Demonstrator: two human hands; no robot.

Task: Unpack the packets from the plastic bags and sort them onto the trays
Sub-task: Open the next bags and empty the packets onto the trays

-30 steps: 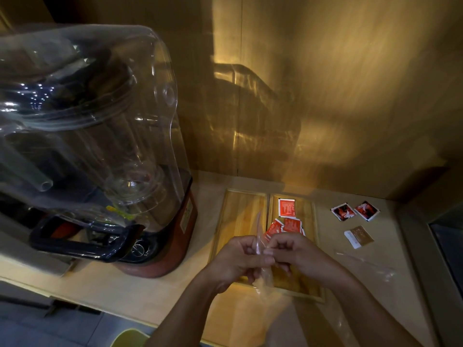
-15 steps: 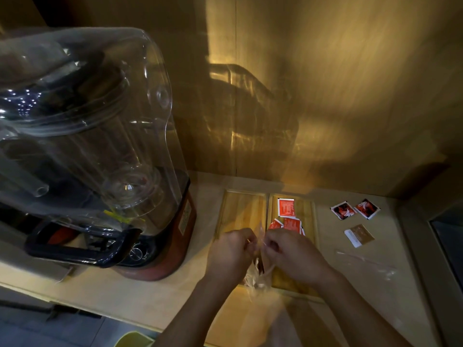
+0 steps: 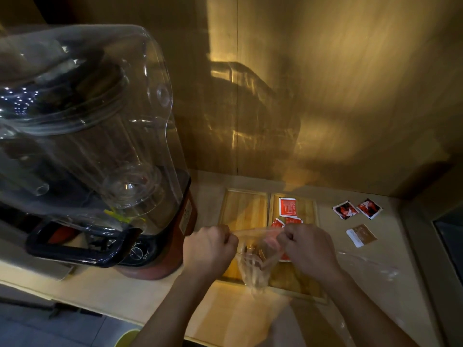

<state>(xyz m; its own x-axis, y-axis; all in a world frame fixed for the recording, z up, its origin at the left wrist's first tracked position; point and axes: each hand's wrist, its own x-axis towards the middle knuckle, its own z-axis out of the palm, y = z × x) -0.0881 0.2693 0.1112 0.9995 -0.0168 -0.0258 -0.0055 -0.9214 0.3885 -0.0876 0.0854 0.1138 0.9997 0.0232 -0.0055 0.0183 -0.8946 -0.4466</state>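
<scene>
My left hand (image 3: 210, 249) and my right hand (image 3: 308, 247) each pinch one side of a clear plastic bag (image 3: 254, 265), stretching its mouth apart above two wooden trays. The left tray (image 3: 244, 209) shows bare wood. The right tray (image 3: 307, 209) holds several red packets (image 3: 287, 207), partly hidden behind my right hand. What is inside the bag is hard to make out.
A big blender (image 3: 95, 146) with a clear cover stands at the left, close to my left hand. Two dark red packets (image 3: 357, 209) and a brown packet (image 3: 362, 235) lie on the counter right of the trays. Another clear bag (image 3: 370, 265) lies by my right forearm.
My hands have moved apart, pulling the bag's mouth wide; a second ago they were pressed together on the bag.
</scene>
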